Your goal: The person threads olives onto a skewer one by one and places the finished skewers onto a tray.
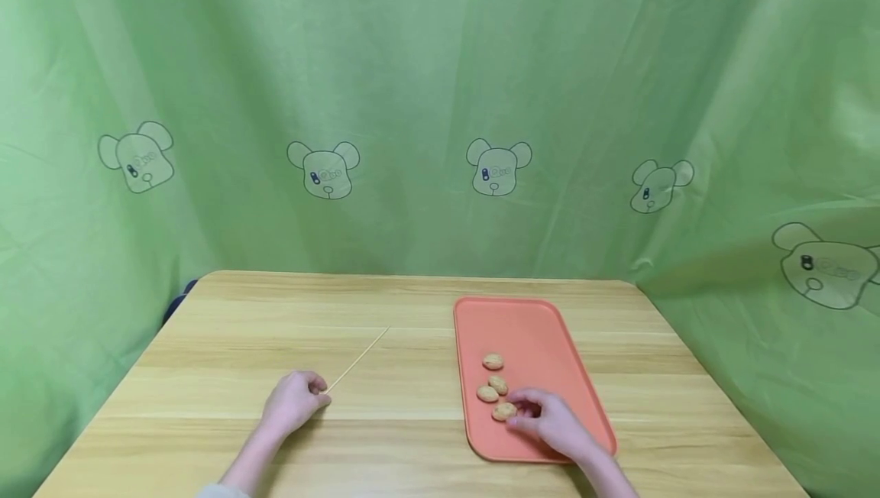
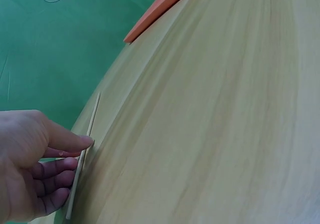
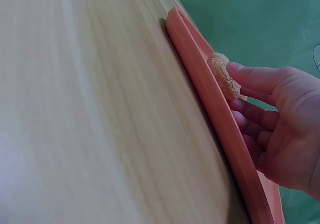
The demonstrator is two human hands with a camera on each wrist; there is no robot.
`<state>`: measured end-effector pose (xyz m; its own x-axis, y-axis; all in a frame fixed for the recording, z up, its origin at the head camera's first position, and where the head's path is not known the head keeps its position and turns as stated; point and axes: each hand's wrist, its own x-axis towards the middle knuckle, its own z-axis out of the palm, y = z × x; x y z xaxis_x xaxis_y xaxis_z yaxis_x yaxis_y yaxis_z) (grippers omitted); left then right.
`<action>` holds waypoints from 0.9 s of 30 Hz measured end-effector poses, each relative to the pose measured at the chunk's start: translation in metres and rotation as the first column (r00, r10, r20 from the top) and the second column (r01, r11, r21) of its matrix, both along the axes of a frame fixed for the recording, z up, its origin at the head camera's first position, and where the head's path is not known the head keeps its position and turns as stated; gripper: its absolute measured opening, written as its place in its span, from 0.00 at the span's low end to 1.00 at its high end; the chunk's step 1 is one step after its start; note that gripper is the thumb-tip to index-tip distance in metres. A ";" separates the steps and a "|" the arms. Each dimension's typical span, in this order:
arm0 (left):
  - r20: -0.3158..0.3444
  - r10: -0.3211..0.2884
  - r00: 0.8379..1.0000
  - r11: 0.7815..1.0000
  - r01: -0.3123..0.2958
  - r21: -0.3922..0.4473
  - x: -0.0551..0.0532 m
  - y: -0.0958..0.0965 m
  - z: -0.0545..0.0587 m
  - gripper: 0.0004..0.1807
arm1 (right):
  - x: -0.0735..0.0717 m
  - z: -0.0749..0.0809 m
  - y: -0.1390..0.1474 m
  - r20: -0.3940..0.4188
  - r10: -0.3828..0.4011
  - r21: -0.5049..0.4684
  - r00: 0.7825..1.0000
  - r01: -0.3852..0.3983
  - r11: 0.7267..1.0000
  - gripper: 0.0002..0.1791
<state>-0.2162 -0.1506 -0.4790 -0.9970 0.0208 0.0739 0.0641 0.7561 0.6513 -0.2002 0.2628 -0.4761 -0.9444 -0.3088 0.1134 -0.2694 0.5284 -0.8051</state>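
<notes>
In the head view my left hand [image 1: 294,404] pinches the near end of a thin wooden skewer [image 1: 359,359], which slants away to the upper right over the table. The left wrist view shows the skewer [image 2: 92,116] between the thumb and fingers of the left hand [image 2: 37,166]. On the right, my right hand [image 1: 553,423] reaches over a coral tray [image 1: 532,334] and holds a wrinkled tan walnut [image 1: 504,412] by thumb and fingertips, low at the tray. In the right wrist view part of the walnut [image 3: 224,76] is hidden by the right hand [image 3: 285,116].
Other walnuts lie on the tray beside the held one, including a walnut [image 1: 493,361] farther back. The tray has a raised rim and stands on the right half of a wooden table [image 1: 412,444]. A green curtain [image 1: 412,101] hangs behind and at both sides.
</notes>
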 end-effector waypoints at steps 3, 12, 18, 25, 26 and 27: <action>-0.009 0.003 1.000 1.000 -0.003 -0.014 -0.001 -0.001 -0.002 0.08 | 0.000 0.000 -0.003 -0.024 -0.009 0.016 1.000 0.009 1.000 0.20; -0.035 -0.009 0.999 1.000 0.009 -0.002 0.001 -0.001 -0.002 0.04 | -0.002 -0.004 -0.008 -0.097 -0.038 0.093 0.995 0.047 0.995 0.16; -0.012 -0.013 1.000 1.000 0.013 0.003 0.002 -0.001 -0.002 0.02 | -0.001 -0.005 -0.007 -0.105 -0.044 0.104 0.994 0.055 0.993 0.14; -0.022 -0.009 1.000 1.000 0.010 0.008 0.003 -0.001 -0.003 0.04 | 0.000 -0.002 -0.004 -0.080 -0.023 0.113 0.997 0.032 0.993 0.14; -0.020 -0.008 1.000 1.000 0.008 0.015 0.004 -0.001 -0.003 0.04 | 0.000 -0.001 -0.004 -0.079 -0.021 0.114 0.997 0.029 0.993 0.14; -0.018 -0.009 1.000 1.000 0.009 0.023 0.004 -0.001 -0.003 0.04 | 0.000 0.000 -0.004 -0.081 -0.020 0.117 0.997 0.030 0.993 0.13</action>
<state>-0.2124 -0.1516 -0.4816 -0.9953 0.0281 0.0926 0.0829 0.7404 0.6671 -0.2001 0.2592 -0.4765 -0.9414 -0.3010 0.1523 -0.3155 0.6260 -0.7131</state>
